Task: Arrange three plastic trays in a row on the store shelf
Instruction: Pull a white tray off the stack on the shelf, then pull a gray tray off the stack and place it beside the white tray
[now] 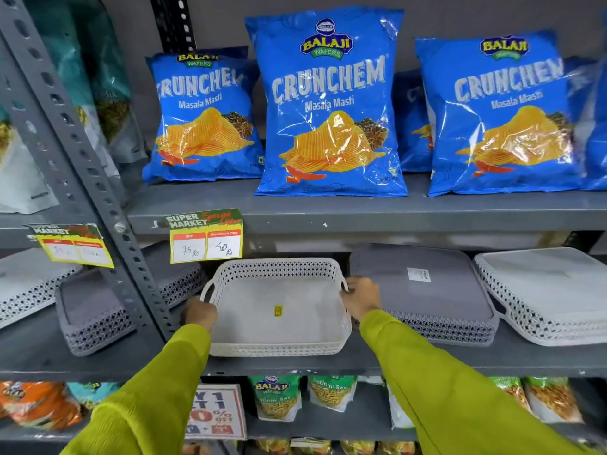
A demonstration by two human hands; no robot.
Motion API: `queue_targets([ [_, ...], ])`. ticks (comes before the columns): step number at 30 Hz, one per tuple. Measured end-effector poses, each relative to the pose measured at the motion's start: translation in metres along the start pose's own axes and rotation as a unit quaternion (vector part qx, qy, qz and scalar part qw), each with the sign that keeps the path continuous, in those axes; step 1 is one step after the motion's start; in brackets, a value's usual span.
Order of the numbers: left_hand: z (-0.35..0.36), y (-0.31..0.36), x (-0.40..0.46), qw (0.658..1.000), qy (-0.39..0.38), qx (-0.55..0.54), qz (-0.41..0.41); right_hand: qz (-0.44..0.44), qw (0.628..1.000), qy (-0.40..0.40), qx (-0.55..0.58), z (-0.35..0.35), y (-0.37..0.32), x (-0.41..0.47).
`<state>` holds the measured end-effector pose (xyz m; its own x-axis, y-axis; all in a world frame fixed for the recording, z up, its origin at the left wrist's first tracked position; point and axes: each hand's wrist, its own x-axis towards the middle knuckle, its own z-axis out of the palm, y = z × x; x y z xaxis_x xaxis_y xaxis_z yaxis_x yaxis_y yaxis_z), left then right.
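A white lattice-walled plastic tray [279, 348] sits upright on the middle grey shelf [295, 364], open side up, with a small yellow sticker inside. My left hand [198, 313] grips its left handle and my right hand [361, 298] grips its right handle. Just to its right lies a grey tray [423, 284] turned bottom up on a stack, touching my right hand's side. Further right, a white tray [545, 290] also lies bottom up on a stack.
Left of the slotted upright post [98, 178] lie another grey tray [95, 316] and a white tray [23, 284]. Blue chip bags [328, 110] stand on the shelf above, close over the trays. A yellow price tag [206, 246] hangs down at the front. Snack packs fill the shelf below.
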<state>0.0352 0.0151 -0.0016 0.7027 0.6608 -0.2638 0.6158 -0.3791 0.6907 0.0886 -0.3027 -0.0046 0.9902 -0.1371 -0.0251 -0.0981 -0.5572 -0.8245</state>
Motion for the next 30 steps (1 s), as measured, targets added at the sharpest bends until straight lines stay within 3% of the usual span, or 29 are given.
queue_targets([
  [5, 0.011, 0.014, -0.01, 0.991, 0.113, 0.066, 0.025, -0.048, 0.994, 0.09, -0.046, -0.056, 0.009, 0.008],
  [8, 0.039, 0.044, -0.028, 0.961, 0.185, 0.087, 0.187, -0.033, 0.981, 0.179, -0.066, -0.106, 0.034, 0.017],
  [11, 0.085, 0.094, -0.059, 0.942, 0.092, 0.048, 0.319, -0.004, 0.973, 0.202, -0.115, -0.154, 0.066, 0.028],
  [13, 0.121, 0.129, -0.087, 0.938, -0.003, 0.006, 0.347, 0.031, 0.971, 0.177, -0.156, -0.18, 0.09, 0.039],
  [17, 0.182, 0.181, -0.133, 0.901, -0.153, 0.012, 0.406, 0.136, 0.978, 0.117, -0.106, -0.215, 0.124, 0.055],
  [25, 0.237, 0.208, -0.119, 0.94, -0.221, 0.11, 0.236, 0.138, 0.988, -0.039, -0.056, -0.238, 0.154, 0.078],
  [30, 0.255, 0.215, -0.124, 0.966, -0.205, 0.037, 0.156, 0.192, 0.974, -0.071, 0.092, -0.243, 0.189, 0.11],
])
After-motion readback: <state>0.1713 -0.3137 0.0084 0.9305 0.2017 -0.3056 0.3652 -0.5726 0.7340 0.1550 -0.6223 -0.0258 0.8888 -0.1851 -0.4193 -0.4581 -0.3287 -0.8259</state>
